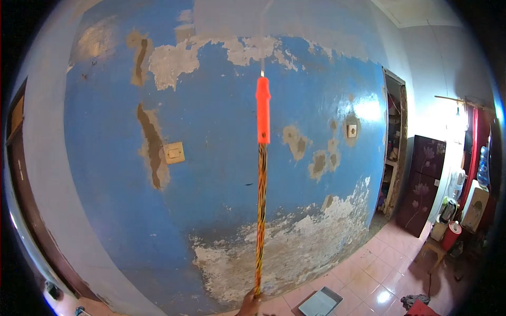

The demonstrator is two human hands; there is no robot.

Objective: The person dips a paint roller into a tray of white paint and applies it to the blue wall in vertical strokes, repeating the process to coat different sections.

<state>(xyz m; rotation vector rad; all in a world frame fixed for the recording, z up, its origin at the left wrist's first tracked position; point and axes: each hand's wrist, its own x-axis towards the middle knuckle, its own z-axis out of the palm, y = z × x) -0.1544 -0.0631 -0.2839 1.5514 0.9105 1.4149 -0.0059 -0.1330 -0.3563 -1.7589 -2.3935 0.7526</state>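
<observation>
In the head view, a hand point(249, 305) shows at the bottom edge, at the lower part of the pole point(261, 210). Its fingers look closed round the shaft with no clear gap, though the edge of the view cuts off most of the grip. I cannot tell whether it is the left or the right hand, and only one shows.

With a pole this long, small wrist turns would swing the far end widely, so a firm but unclenched grip, with the second hand lower down for leverage, would likely serve best. Pressure should be light and even, with the eyes on the far end. The switch point(174, 152) left of the pole and the socket point(352, 130) right of it call for care.

The pole rises from the fingers nearly upright, in front of the blue wall point(221, 131), its red sleeve point(263, 110) well above the hand. A thin metal rod point(262, 73) comes out of the sleeve's top; its far end cannot be made out. On the floor point(363, 279), a grey tray point(320, 304) lies right of the pole's lower end, apart from the hand.
</observation>
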